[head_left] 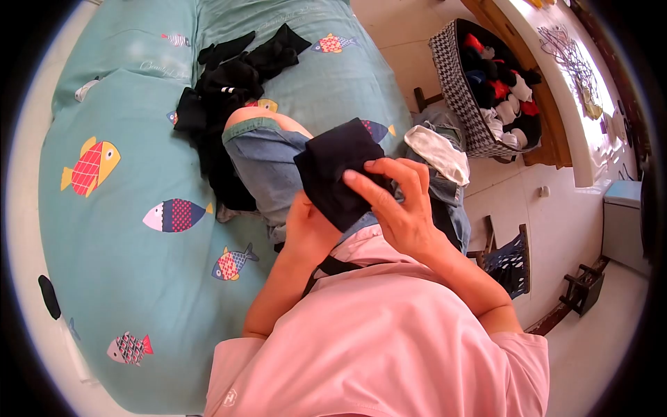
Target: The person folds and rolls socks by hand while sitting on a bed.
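Note:
A folded piece of black cloth (340, 167), which looks like a folded pair of socks, is held up in front of my lap. My left hand (310, 226) grips its lower left side, with most of the fingers hidden behind the fabric. On the right, my right hand (403, 205) pinches it, index and middle fingers lying on the front face. A white sock (439, 153) is draped over my knee on the right. Beyond my other knee, a heap of black socks (233, 80) lies loosely on the bed.
The bed has a teal sheet (125, 278) printed with fish. A houndstooth basket (451, 76) full of black, red and white socks stands at the upper right. Small stools (582, 288) are on the floor. One black sock (49, 297) lies at the bed's left edge.

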A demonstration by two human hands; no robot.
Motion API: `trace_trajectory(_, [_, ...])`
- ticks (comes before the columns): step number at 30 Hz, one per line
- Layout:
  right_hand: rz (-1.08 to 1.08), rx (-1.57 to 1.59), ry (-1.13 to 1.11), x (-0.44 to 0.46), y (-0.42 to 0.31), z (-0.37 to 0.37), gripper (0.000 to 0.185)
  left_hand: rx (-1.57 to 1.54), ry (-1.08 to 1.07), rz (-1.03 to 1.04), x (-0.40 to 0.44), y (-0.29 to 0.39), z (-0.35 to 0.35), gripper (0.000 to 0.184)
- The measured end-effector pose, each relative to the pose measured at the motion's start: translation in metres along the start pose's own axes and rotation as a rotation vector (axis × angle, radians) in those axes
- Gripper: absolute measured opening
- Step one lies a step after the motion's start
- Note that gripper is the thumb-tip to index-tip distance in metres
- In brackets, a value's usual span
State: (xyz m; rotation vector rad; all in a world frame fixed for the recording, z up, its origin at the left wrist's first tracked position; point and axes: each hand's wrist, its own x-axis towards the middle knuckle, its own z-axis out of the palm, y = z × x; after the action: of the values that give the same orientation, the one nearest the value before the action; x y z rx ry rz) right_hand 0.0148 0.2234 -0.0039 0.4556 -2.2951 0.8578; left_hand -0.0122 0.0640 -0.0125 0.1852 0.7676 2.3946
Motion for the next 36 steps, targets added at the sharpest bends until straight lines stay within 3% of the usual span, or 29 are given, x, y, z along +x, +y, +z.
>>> trace_trajectory(2, [-0.098, -0.005, -0.008, -0.002, 0.003, -0.001, 0.038, 0.077, 0.02, 0.03, -0.001, 0.001, 0.0, 0.043])
trace_trajectory(5, [0.013, 0.163, -0.069, 0.002, -0.004, -0.012, 0.029, 0.486, 0.334, 0.201, 0.008, -0.005, 0.013, 0.044])
trace_trajectory(9, [0.233, 0.273, 0.068, 0.009, -0.011, -0.008, 0.028, 0.85, 0.168, 0.383, 0.009, -0.013, 0.007, 0.05])
trace_trajectory(12, [0.25, 0.25, 0.108, 0.005, -0.005, -0.001, 0.031, 0.574, 0.218, 0.229, 0.006, -0.011, 0.016, 0.056])
trace_trajectory(15, [0.24, 0.256, 0.094, 0.008, 0.0, -0.002, 0.025, 0.271, 0.08, 0.215, 0.009, -0.011, 0.028, 0.061])
trace_trajectory(16, [0.235, 0.261, 0.078, 0.008, 0.0, -0.003, 0.023, 0.371, 0.098, 0.22, 0.007, -0.013, 0.025, 0.06])
trace_trajectory(20, [0.277, 0.616, -0.122, 0.008, -0.002, -0.011, 0.011, 0.627, 0.247, 0.168, 0.002, -0.021, 0.003, 0.073])
trace_trajectory(22, [0.512, 0.948, -0.068, 0.002, -0.002, -0.008, 0.008, 0.746, 0.302, 0.168, 0.001, -0.021, 0.002, 0.073])
trace_trajectory(24, [0.781, 1.211, -0.02, 0.003, -0.006, -0.011, 0.01, 0.937, 0.29, 0.229, 0.0, -0.024, 0.003, 0.059])
trace_trajectory(27, [0.852, 0.969, -0.143, 0.001, -0.006, -0.012, 0.012, 1.018, 0.183, 0.386, 0.009, -0.028, -0.001, 0.057])
trace_trajectory(29, [0.548, 0.727, -0.075, 0.0, -0.012, -0.006, 0.022, 0.887, 0.139, 0.31, 0.01, -0.025, 0.0, 0.061])
trace_trajectory(31, [0.278, 0.458, -0.035, 0.006, -0.013, -0.005, 0.029, 0.732, 0.11, 0.1, 0.007, -0.011, 0.012, 0.067])
trace_trajectory(32, [0.302, 0.389, -0.025, 0.01, -0.014, -0.007, 0.036, 0.704, 0.076, 0.025, 0.007, -0.004, 0.017, 0.072])
trace_trajectory(35, [0.518, 0.357, -0.075, 0.013, -0.012, -0.008, 0.035, 0.781, 0.197, 0.183, 0.01, -0.011, 0.019, 0.07])
trace_trajectory(36, [0.472, 0.31, -0.1, 0.015, -0.009, -0.011, 0.029, 0.752, 0.229, 0.205, 0.011, -0.014, 0.022, 0.065])
